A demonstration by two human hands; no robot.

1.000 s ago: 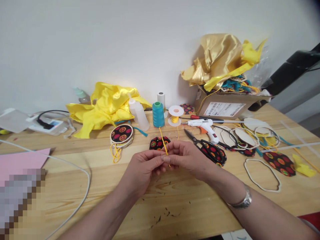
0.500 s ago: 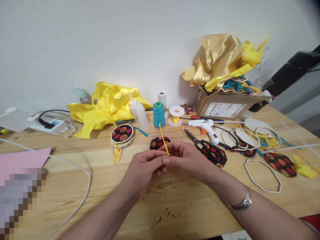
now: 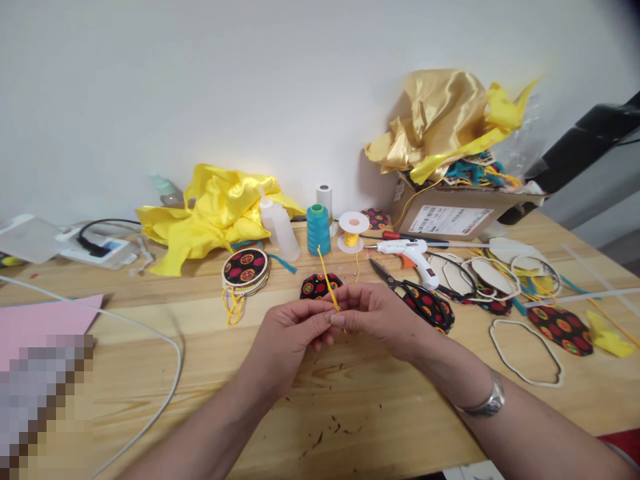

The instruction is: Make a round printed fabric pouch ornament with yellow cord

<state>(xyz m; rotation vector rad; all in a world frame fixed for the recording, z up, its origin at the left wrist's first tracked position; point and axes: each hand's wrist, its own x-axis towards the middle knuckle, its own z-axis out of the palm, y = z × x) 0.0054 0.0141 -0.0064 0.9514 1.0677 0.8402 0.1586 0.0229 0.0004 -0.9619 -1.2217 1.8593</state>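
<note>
A short yellow cord (image 3: 327, 279) rises from between my fingertips, its upper end pointing toward the teal thread cone (image 3: 318, 231). My left hand (image 3: 295, 327) is closed, thumb and fingers pinching the cord's lower part. My right hand (image 3: 375, 317) pinches it from the other side, and the two hands touch at the fingertips. Part of the cord is hidden by the fingers. Just behind the hands lies a black patterned fabric piece (image 3: 315, 285), partly covered. Black-handled scissors (image 3: 395, 283) rest beside my right hand on another patterned piece.
A white glue gun (image 3: 407, 253) and a spool of yellow cord (image 3: 353, 223) lie behind the hands. Left are a round fabric-covered piece (image 3: 245, 267) and yellow satin (image 3: 210, 213). At right are a cardboard box (image 3: 450, 210), an outline frame (image 3: 525, 353) and wooden rings. A white cable (image 3: 165, 340) crosses the left.
Both hands stay almost in place. The right fingertips have shifted very slightly along the cord, and a little of its lower end now shows beneath them.
</note>
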